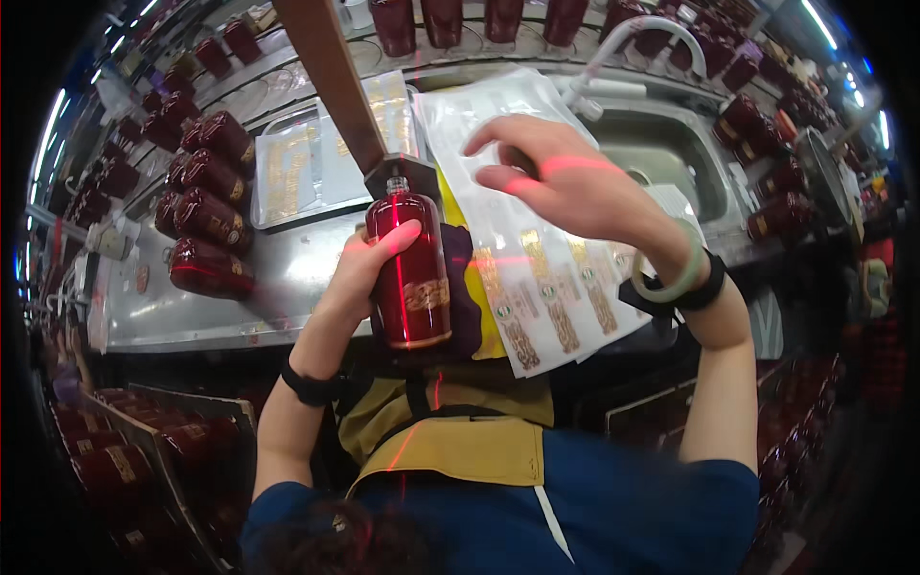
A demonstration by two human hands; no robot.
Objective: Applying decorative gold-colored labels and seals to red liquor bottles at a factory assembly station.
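My left hand (369, 268) grips a dark red glass bottle (410, 268) with a gold label, standing upright under a dark bracket at the end of a brown wooden beam (331, 81). A red laser line runs down the bottle. My right hand (565, 182) hovers with spread fingers over a white sheet of gold stickers (541, 287) that lies on the metal worktop; whether the fingertips pinch a sticker I cannot tell. A pale green bangle and a black band sit on the right wrist.
Several labelled red bottles (206, 206) lie in a row on the metal worktop (287, 278) at left. A tray with more sticker sheets (297, 163) sits behind. A steel sink (661, 144) with a hose is at right. Bottles line the back shelf and crates below.
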